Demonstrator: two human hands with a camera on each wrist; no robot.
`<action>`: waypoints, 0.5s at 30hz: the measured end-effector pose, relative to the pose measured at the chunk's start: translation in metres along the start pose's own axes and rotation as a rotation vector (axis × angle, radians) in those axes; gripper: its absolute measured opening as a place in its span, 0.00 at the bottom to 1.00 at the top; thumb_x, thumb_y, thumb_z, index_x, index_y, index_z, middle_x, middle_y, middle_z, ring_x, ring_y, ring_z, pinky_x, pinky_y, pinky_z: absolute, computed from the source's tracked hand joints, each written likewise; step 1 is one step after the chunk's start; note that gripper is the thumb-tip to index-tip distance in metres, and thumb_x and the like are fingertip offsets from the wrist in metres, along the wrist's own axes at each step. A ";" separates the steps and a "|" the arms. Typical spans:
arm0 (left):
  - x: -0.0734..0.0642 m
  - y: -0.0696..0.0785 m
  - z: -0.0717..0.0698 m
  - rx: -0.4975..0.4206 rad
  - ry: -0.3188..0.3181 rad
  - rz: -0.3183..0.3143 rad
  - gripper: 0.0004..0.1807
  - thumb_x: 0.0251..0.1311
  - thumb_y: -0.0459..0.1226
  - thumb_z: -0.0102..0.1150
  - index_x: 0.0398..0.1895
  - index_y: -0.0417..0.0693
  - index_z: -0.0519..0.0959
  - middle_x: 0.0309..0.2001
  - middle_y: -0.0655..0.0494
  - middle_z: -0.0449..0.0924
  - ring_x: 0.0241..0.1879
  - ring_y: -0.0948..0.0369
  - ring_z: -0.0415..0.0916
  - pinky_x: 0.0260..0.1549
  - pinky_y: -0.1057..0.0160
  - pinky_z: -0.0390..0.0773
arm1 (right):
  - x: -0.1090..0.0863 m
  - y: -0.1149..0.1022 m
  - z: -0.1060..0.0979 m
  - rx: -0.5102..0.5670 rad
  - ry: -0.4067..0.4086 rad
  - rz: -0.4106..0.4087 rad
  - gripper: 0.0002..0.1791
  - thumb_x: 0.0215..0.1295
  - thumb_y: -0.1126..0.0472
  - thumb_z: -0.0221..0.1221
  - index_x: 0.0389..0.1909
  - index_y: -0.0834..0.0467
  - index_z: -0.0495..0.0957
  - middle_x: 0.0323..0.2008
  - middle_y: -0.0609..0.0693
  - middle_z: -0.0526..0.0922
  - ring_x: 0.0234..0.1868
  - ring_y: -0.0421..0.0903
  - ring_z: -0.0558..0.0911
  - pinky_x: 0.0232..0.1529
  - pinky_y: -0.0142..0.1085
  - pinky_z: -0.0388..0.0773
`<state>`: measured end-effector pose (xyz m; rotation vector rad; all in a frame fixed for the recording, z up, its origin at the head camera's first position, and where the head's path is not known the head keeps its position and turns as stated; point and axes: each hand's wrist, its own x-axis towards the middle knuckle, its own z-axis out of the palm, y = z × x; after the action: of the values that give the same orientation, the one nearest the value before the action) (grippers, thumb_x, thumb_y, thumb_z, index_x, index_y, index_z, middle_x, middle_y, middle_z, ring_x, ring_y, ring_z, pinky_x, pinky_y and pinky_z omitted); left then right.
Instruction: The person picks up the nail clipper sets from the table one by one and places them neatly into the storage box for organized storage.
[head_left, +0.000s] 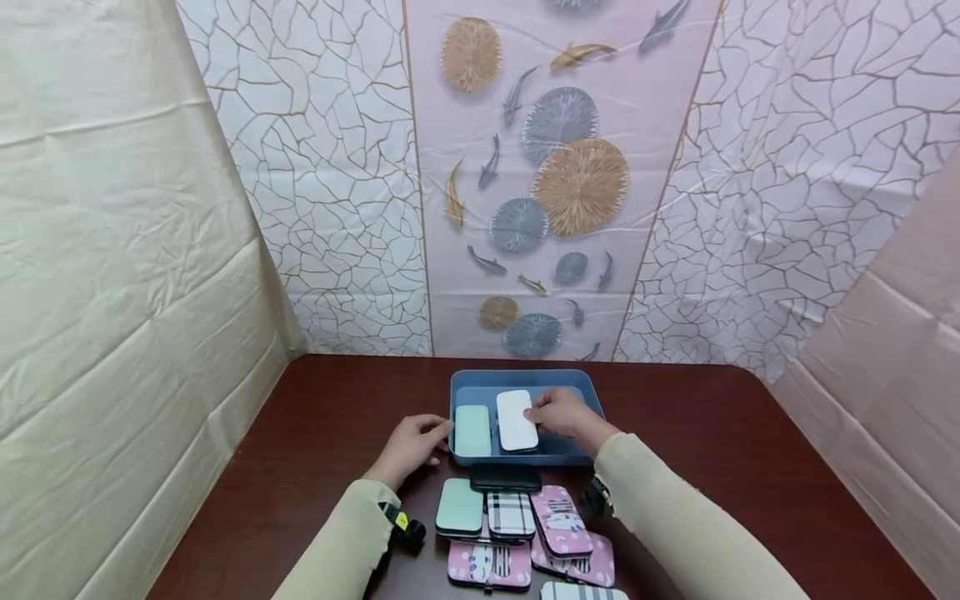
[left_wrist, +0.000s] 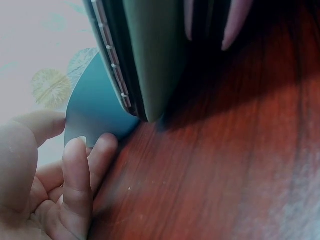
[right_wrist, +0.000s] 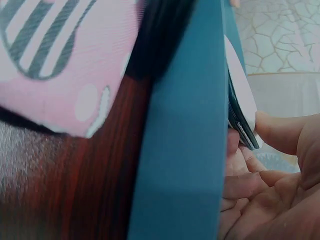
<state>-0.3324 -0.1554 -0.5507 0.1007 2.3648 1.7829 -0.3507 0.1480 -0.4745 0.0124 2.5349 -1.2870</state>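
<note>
My right hand pinches a white flat case with rounded corners, thumb on its white face and fingers beneath. It is held tilted over the inside of a blue tray; the right wrist view shows dark layers at the white case's edge. Left of it in the tray lies a mint green case. My left hand holds the tray's left rim, its thumb at the top edge and its fingers against the outer wall.
Before the tray lie a black case, another mint case, a plaid case and several pink patterned cases, some stacked. A striped case sits at the bottom edge. The dark red table meets a patterned cloth backdrop.
</note>
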 end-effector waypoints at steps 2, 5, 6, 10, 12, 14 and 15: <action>0.000 0.000 0.000 -0.001 0.001 0.003 0.22 0.80 0.50 0.65 0.61 0.43 0.87 0.40 0.48 0.88 0.35 0.57 0.85 0.32 0.59 0.88 | 0.001 0.001 0.003 -0.014 0.003 -0.009 0.13 0.81 0.57 0.66 0.51 0.64 0.84 0.48 0.57 0.85 0.42 0.50 0.85 0.40 0.42 0.78; -0.001 0.002 -0.001 -0.003 0.001 0.006 0.22 0.80 0.50 0.65 0.62 0.43 0.87 0.40 0.48 0.88 0.34 0.57 0.85 0.32 0.59 0.88 | 0.003 0.000 0.005 -0.022 -0.001 -0.016 0.11 0.80 0.57 0.66 0.49 0.63 0.84 0.48 0.57 0.84 0.42 0.50 0.86 0.37 0.41 0.76; -0.001 0.002 -0.001 -0.003 0.001 0.006 0.22 0.80 0.50 0.65 0.62 0.43 0.87 0.40 0.48 0.88 0.34 0.57 0.85 0.32 0.59 0.88 | 0.003 -0.001 0.006 -0.024 -0.005 -0.017 0.11 0.80 0.57 0.66 0.47 0.63 0.84 0.47 0.56 0.84 0.42 0.50 0.86 0.35 0.40 0.76; -0.001 0.002 -0.002 0.001 -0.004 0.014 0.22 0.80 0.50 0.65 0.62 0.43 0.87 0.40 0.49 0.88 0.34 0.56 0.85 0.32 0.59 0.88 | 0.004 -0.001 0.010 -0.023 -0.014 -0.020 0.13 0.81 0.58 0.66 0.34 0.59 0.82 0.39 0.55 0.83 0.37 0.49 0.84 0.31 0.40 0.70; -0.001 0.001 -0.002 0.006 -0.006 0.020 0.23 0.80 0.50 0.65 0.62 0.43 0.87 0.40 0.49 0.88 0.35 0.57 0.85 0.31 0.59 0.88 | 0.005 0.000 0.012 -0.027 -0.023 -0.022 0.19 0.81 0.58 0.65 0.26 0.56 0.77 0.30 0.52 0.79 0.33 0.49 0.81 0.29 0.39 0.68; -0.001 0.001 -0.002 0.009 -0.006 0.025 0.23 0.80 0.50 0.65 0.62 0.42 0.87 0.39 0.49 0.88 0.34 0.57 0.85 0.31 0.59 0.88 | 0.006 0.001 0.014 -0.025 -0.031 -0.019 0.22 0.81 0.57 0.65 0.23 0.53 0.73 0.26 0.50 0.75 0.30 0.48 0.78 0.28 0.39 0.66; -0.001 0.000 -0.002 0.009 -0.006 0.026 0.23 0.80 0.50 0.65 0.62 0.42 0.87 0.39 0.49 0.88 0.34 0.57 0.85 0.30 0.59 0.88 | 0.006 0.002 0.015 -0.022 -0.034 -0.017 0.23 0.82 0.58 0.65 0.22 0.52 0.71 0.24 0.49 0.73 0.29 0.48 0.77 0.28 0.39 0.65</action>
<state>-0.3319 -0.1570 -0.5497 0.1388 2.3785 1.7808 -0.3526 0.1365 -0.4856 -0.0361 2.5256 -1.2548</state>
